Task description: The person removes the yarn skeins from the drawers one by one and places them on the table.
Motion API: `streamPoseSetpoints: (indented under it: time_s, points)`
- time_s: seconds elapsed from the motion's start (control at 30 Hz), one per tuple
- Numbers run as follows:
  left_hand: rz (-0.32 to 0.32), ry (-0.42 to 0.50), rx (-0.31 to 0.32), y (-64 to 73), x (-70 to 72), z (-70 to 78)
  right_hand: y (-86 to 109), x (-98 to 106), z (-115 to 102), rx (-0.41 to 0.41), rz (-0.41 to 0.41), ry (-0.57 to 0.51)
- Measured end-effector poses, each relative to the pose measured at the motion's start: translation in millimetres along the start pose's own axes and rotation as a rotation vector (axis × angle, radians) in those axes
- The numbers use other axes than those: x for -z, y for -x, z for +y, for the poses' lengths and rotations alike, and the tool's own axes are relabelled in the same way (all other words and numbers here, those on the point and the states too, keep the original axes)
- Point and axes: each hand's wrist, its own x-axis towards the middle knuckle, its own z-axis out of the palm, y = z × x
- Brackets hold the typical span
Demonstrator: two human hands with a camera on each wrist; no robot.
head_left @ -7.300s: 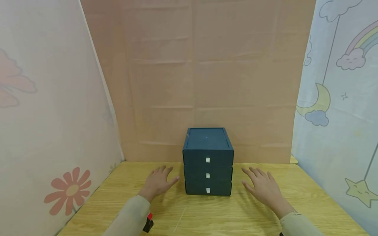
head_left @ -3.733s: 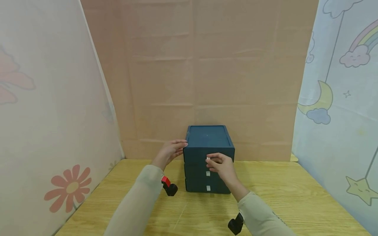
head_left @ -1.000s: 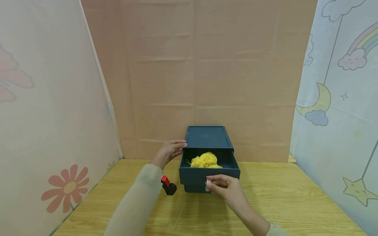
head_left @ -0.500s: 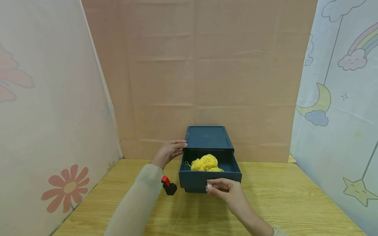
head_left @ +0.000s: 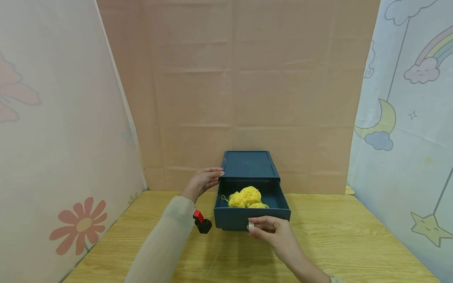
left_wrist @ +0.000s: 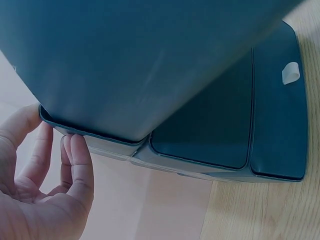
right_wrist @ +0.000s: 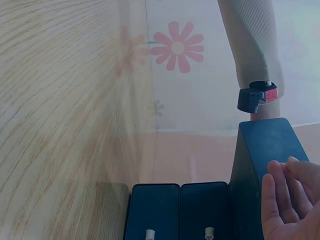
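A dark blue drawer unit stands on the wooden table, its top drawer pulled well out. Inside that drawer lies a bundle of yellow yarn, one loop loose at its left. With thumb and fingers, my right hand pinches the white pull tab on the drawer's front; the right wrist view hides the tab behind the fingers. Fairly straight fingers of my left hand touch the unit's upper left front edge. The left wrist view shows these fingertips against the casing below the pulled-out drawer side.
Two closed drawers sit below, the middle one and the bottom one, which has its own white tab. A tan backdrop rises behind the table. Patterned cloths flank both sides. A small black camera hangs at my left wrist.
Since the first frame both hands have come to the drawer unit. My right hand has drawn the top drawer out, a little further in the last second, exposing the yarn. My left hand stays put.
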Motion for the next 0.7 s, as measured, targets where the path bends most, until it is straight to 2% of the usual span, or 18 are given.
streamPoseSetpoints:
  time_s: [0.37,0.5,0.7]
  points:
    - [0.01,-0.012,0.005,1.4,0.6,0.4,1.3,1,0,0.018,-0.044,-0.01]
    - [0.008,-0.014,-0.002,1.4,0.5,0.2,3.6,6,-3,0.041,-0.14,0.002]
    - [0.009,-0.014,0.003,2.7,-0.4,0.6,10.6,15,-14,0.013,-0.328,0.018]
